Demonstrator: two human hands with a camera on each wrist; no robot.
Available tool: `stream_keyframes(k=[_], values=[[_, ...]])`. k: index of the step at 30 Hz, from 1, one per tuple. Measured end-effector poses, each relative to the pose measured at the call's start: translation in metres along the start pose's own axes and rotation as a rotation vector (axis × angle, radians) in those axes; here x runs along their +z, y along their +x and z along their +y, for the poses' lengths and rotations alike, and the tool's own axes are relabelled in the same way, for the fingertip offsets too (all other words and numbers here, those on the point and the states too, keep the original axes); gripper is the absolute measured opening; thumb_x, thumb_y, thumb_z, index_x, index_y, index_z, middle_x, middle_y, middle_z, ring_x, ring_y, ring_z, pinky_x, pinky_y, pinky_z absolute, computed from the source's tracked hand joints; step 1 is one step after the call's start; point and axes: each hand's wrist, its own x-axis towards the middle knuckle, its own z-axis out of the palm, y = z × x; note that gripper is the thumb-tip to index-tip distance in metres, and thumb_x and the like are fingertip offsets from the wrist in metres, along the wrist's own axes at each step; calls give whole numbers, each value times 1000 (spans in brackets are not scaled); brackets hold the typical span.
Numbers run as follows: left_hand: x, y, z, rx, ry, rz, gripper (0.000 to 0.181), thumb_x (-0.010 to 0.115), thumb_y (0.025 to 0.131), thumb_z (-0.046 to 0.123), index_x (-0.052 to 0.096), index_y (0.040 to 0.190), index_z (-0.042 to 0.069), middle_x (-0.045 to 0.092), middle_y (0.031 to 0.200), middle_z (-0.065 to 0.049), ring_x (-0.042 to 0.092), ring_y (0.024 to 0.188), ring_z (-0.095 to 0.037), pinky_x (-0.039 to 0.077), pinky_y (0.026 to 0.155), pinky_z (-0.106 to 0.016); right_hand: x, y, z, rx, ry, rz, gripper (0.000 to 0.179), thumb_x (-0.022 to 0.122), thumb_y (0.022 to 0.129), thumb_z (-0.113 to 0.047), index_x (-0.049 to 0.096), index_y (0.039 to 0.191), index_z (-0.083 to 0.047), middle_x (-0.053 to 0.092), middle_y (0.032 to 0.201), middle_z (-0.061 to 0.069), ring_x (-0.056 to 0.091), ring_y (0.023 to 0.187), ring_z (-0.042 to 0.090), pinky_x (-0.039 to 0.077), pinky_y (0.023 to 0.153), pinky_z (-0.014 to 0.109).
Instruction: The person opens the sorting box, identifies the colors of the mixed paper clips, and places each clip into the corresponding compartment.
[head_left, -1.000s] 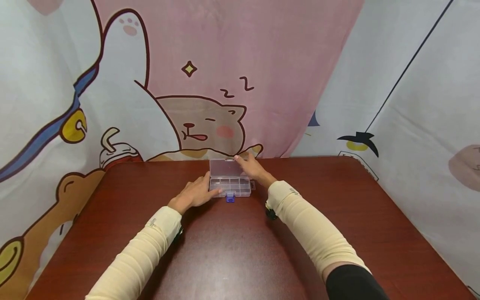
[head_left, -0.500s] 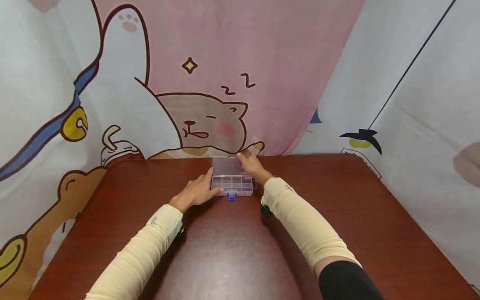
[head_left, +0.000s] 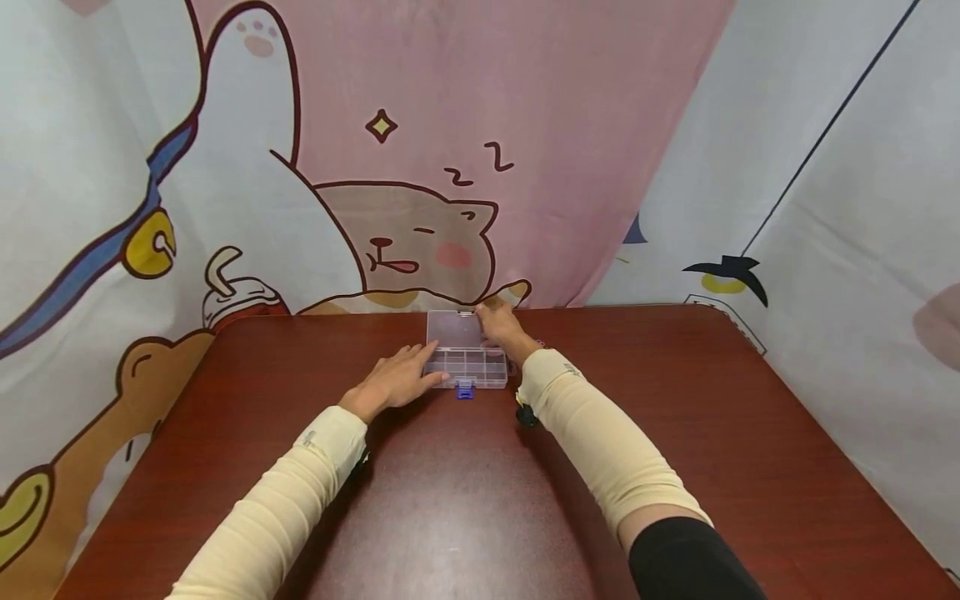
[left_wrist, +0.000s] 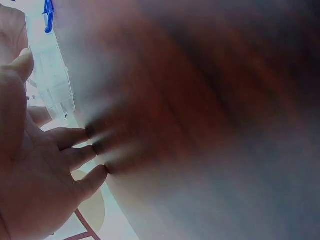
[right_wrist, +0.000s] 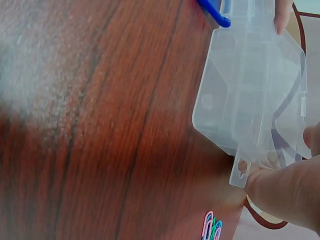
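A clear plastic compartment box with a blue latch sits near the table's far edge. Its transparent lid stands raised at the back, and the compartments look empty. My left hand rests at the box's left end with fingers spread fairly straight, thumb by the front corner. In the left wrist view three fingertips meet the table beside the box. At the lid's upper right corner, my right hand grips the lid with its thumb at the top edge. Some of its fingers are hidden behind.
Several coloured paper clips lie on the table just right of the box, mostly covered by the right wrist in the head view. The dark red-brown table ends behind the box against a printed cloth curtain.
My left index finger has spread onto the box's left end. My right forearm has shifted slightly left, baring a bit of the paper clips. The lid stays raised.
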Motion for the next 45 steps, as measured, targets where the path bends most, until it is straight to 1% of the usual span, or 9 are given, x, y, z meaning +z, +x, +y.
stream_keyframes(k=[3,6,9,12,17,23,27,37,45], values=[[0,1,0,4,5,11,75,42,98,59,23,156,15,30,156,-21,25,145,-39,23,110,-63,-1,-1,0,-7,5,-8,69,44,103,-39,13,151,-1,58,115,25,67,75,25,57,61,31],[0,1,1,-1,6,11,76,42,98,59,23,156,15,30,156,-20,25,145,-39,23,111,-63,-3,-3,0,-38,-23,-13,74,43,102,-44,11,153,-1,53,127,29,68,89,33,56,77,37],[0,1,1,-7,8,6,76,41,97,60,23,156,15,30,156,-20,24,145,-38,23,111,-63,-5,-6,2,-122,-148,24,77,43,100,-50,14,154,-3,45,141,29,57,118,38,45,100,44],[-1,0,2,-1,17,8,76,42,97,60,23,156,15,30,156,-21,25,145,-39,24,110,-63,-8,-10,4,-252,-339,84,78,43,99,-51,18,153,-2,40,148,25,44,133,39,34,110,47],[-2,-2,4,4,25,16,76,43,97,60,25,155,14,32,155,-22,26,144,-39,26,109,-63,-11,-16,6,-412,-569,111,76,44,99,-52,22,152,-2,46,145,23,46,132,38,36,108,48],[-3,-2,4,-2,15,6,76,42,97,60,25,156,14,31,155,-21,26,144,-39,25,110,-63,-19,-25,6,-443,-779,123,79,41,96,-63,24,154,-13,35,153,17,40,136,41,40,101,58],[-3,-1,4,-4,9,-1,76,42,97,60,24,156,15,30,156,-21,26,145,-39,24,110,-63,-30,-29,11,-471,-907,98,82,37,95,-66,17,157,-17,21,160,18,26,143,42,33,106,61],[-2,-3,6,7,-3,-9,77,42,97,60,22,156,15,29,157,-20,23,145,-40,21,111,-63,-99,-39,43,-498,-1027,57,70,34,99,-61,22,156,-22,22,160,18,23,144,42,30,107,63],[0,-4,5,6,-11,-1,77,42,98,58,21,156,14,28,157,-21,23,145,-42,21,111,-64,-144,-42,72,-461,-1000,55,60,37,102,-51,35,152,-19,32,156,16,31,140,44,33,105,62]])
